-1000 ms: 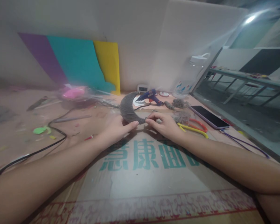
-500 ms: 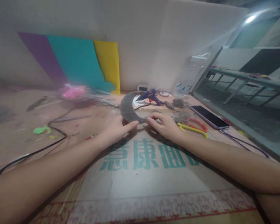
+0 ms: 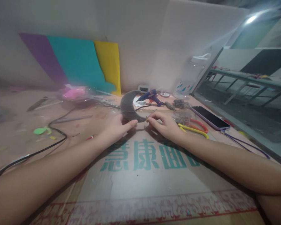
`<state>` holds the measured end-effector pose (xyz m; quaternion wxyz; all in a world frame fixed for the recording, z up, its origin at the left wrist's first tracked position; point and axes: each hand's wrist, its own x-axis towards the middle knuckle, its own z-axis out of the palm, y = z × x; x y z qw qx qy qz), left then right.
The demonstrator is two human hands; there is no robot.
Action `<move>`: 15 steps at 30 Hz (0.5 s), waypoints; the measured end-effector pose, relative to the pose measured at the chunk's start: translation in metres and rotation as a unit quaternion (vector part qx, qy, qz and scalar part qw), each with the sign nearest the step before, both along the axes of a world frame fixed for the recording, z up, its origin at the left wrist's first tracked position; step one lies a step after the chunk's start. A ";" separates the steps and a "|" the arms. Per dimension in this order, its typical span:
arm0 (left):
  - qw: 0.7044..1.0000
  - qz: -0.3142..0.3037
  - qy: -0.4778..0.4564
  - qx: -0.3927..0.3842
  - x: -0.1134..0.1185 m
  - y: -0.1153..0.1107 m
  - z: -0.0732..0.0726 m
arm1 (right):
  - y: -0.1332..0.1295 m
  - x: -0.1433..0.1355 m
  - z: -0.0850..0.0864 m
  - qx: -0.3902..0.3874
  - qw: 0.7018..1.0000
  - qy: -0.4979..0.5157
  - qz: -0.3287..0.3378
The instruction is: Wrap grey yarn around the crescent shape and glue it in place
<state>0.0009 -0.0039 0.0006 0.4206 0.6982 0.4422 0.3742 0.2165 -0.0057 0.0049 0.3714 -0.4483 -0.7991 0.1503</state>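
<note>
A grey crescent moon (image 3: 127, 106), its surface like wound yarn, stands raised above the table with its hollow side facing right. My left hand (image 3: 118, 127) grips its lower left part, the thumb lying along the bottom edge and the other fingers hidden behind. At the lower right tip, my right hand (image 3: 162, 124) has thumb and index finger pinched together. A small yellowish spot shows at that tip; I cannot make out what it is. Behind the crescent lies a blue glue gun (image 3: 148, 96).
Yellow-and-red-handled pliers (image 3: 196, 132) and a phone (image 3: 210, 117) lie to the right. Grey yarn (image 3: 181, 103) and a clear bottle (image 3: 189, 76) are at the back. A black cord (image 3: 58, 139) crosses the left side, near a pink item in plastic (image 3: 73, 92).
The crescent has tilted a little in my fingers, its upper tip shifting slightly right and up. Both hands stay almost where they were.
</note>
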 end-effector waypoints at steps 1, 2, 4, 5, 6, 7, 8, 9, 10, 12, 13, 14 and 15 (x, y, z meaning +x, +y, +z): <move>1.000 0.003 -0.022 0.002 0.001 0.000 0.001 | 0.000 0.000 0.000 0.006 1.000 -0.002 0.005; 0.999 0.006 -0.044 0.005 0.001 0.000 0.001 | 0.000 -0.001 -0.001 0.014 1.000 -0.005 0.011; 0.997 0.010 -0.071 0.006 0.002 0.001 0.001 | -0.001 0.000 -0.002 0.040 0.999 -0.016 0.025; 0.997 0.012 -0.073 0.003 0.002 0.002 0.001 | -0.001 0.000 -0.002 0.057 0.998 -0.025 0.034; 0.997 0.013 -0.072 0.000 0.002 0.003 0.000 | -0.001 0.001 -0.003 0.076 0.996 -0.036 0.042; 0.997 0.012 -0.072 -0.001 0.002 0.004 -0.001 | -0.001 0.002 -0.004 0.095 0.993 -0.048 0.051; 0.997 0.009 -0.076 0.003 0.002 0.005 -0.003 | -0.001 0.003 -0.005 0.113 0.990 -0.061 0.060; 0.996 0.005 -0.083 0.010 0.002 0.006 -0.004 | -0.001 0.003 -0.006 0.127 0.987 -0.072 0.067; 0.996 0.000 -0.090 0.018 0.002 0.006 -0.006 | -0.001 0.004 -0.006 0.138 0.985 -0.081 0.071; 0.995 0.004 -0.102 0.022 0.001 0.006 -0.009 | 0.000 0.005 -0.007 0.149 0.982 -0.088 0.072; 0.994 0.011 -0.111 0.016 0.002 0.006 -0.010 | 0.000 0.005 -0.008 0.151 0.982 -0.088 0.072; 0.993 0.018 -0.120 0.008 0.002 0.006 -0.011 | 0.000 0.005 -0.008 0.153 0.982 -0.086 0.072; 0.991 0.022 -0.130 0.000 0.002 0.006 -0.011 | 0.001 0.005 -0.009 0.154 0.982 -0.084 0.073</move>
